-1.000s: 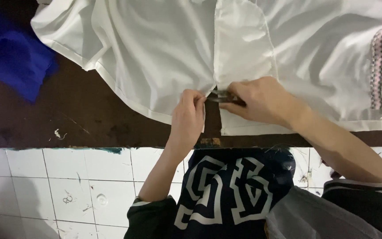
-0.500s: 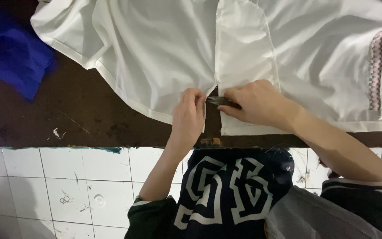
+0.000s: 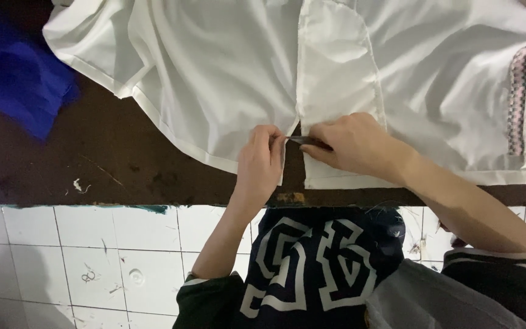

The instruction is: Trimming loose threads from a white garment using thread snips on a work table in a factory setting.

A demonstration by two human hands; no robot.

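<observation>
— Any packages, labels, signs or screens down there?
— None on show: no box, no packet, no tag, no display anywhere in view.
</observation>
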